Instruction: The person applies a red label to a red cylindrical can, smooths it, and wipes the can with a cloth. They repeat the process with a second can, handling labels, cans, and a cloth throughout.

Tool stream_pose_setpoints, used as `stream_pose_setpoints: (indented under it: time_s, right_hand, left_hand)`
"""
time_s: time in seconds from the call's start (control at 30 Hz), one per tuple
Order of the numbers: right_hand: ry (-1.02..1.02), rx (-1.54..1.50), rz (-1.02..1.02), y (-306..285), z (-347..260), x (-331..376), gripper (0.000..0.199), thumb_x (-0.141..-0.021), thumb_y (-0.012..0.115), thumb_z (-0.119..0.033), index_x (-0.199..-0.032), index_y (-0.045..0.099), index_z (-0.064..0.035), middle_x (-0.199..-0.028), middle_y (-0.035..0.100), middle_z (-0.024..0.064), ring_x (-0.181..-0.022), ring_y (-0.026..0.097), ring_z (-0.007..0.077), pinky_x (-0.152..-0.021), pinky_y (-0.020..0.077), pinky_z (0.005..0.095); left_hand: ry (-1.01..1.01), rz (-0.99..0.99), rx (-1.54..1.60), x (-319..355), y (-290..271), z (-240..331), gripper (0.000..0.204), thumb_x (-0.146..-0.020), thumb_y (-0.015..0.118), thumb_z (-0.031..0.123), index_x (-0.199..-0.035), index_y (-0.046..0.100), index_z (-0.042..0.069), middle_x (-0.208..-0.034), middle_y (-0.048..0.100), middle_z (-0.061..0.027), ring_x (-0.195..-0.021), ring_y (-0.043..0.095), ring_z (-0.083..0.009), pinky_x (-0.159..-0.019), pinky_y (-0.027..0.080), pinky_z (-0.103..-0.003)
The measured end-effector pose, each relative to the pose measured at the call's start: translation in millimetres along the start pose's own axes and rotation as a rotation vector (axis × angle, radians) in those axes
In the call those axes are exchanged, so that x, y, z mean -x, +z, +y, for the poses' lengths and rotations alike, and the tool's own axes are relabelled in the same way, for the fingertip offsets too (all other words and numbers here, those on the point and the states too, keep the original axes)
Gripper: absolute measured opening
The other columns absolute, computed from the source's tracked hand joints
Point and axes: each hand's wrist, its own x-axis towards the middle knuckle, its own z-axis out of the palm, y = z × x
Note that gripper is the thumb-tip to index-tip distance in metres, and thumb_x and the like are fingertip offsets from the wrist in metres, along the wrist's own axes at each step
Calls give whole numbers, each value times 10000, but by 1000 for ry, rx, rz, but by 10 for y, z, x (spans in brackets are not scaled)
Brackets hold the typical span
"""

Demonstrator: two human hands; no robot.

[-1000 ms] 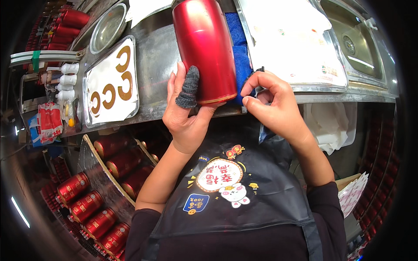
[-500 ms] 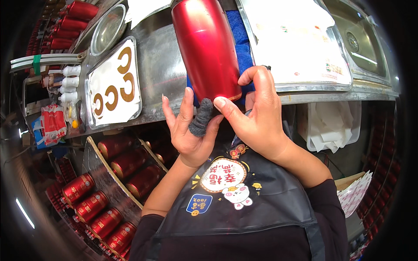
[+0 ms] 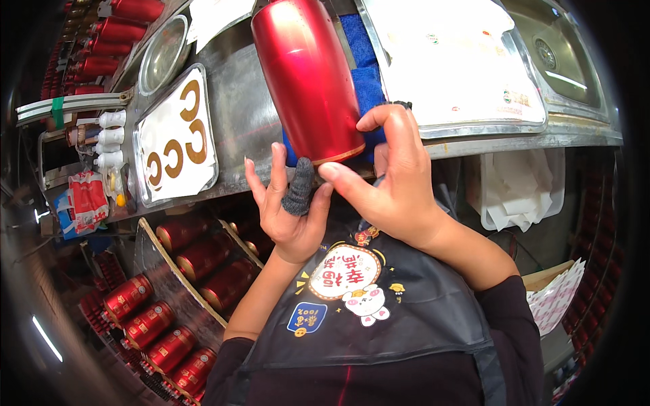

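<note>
A large red metallic bottle or canister (image 3: 308,81) lies on the worktop over a folded blue cloth (image 3: 367,88), its gold-edged end toward me. My right hand (image 3: 399,176) is at that end, index finger curled against the right side and thumb at the rim. Beside the rim's left corner is my left hand (image 3: 291,220), its fingers spread. A dark grey cloth sleeve (image 3: 298,189) covers its index finger, whose tip is at the rim. The bottle's far end runs out of view.
On the left, a tray (image 3: 215,135) carries a white sheet with brown C-shaped pieces, near a round metal dish (image 3: 164,54). At right are a tray with white sheets (image 3: 460,74) and a sink (image 3: 555,54). Red cans (image 3: 152,314) fill racks below.
The bottle and both hands appear slightly farther left. My right thumb has slid down to the rim's edge, and the sleeved left finger has shifted toward the rim's left corner.
</note>
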Motion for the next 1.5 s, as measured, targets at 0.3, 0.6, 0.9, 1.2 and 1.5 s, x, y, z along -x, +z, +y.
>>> stream_pose_setpoints:
  time_s: [0.3, 0.6, 0.9, 1.2, 1.5]
  right_hand:
    - [57, 24, 0, 80, 0, -9, 435, -844, 795, -206, -1117, 506, -31, -1011, 518, 123, -744, 543, 246, -601, 464, 362]
    - [68, -127, -57, 47, 68, -13, 199, -950, 619, -17, -1118, 517, 17, -1075, 503, 51, -597, 398, 21, -523, 346, 211]
    - [247, -409, -92, -139, 266, 45, 266, -916, 541, 61, -1172, 604, 21, -1075, 590, 101, -706, 570, 113, -652, 469, 254]
    - [-443, 155, -303, -72, 101, 155, 345, -806, 629, 121, -1131, 688, 20, -869, 697, 145, -517, 590, 203, -515, 456, 320]
    - [-56, -91, -131, -86, 231, 369, 324, -872, 610, 103, -1192, 635, 58, -1135, 696, 102, -555, 507, 30, -516, 411, 196]
  left_hand:
    - [14, -2, -31, -12, 51, -34, 374, -766, 810, 15, -1135, 743, 20, -1436, 567, -275, -924, 700, -261, -1166, 195, -673]
    - [118, -72, -168, -228, -32, 62, 403, -693, 805, 62, -1093, 784, 109, -1493, 513, -279, -1296, 587, -429, -1172, 151, -681]
    - [183, -159, -336, -503, 46, 271, 122, -635, 775, 161, -700, 686, 106, -1504, 543, -176, -1417, 389, -557, -1131, 90, -777]
    - [62, -104, -79, -526, -2, -1, 807, -754, 736, 47, -1506, 444, 43, -1606, 409, -178, -1539, 275, -374, -1204, -20, -647]
    - [193, -98, -181, -583, 128, -98, 988, -801, 841, 196, -1569, 259, -20, -1544, 479, -191, -1441, 434, -394, -1206, 116, -634]
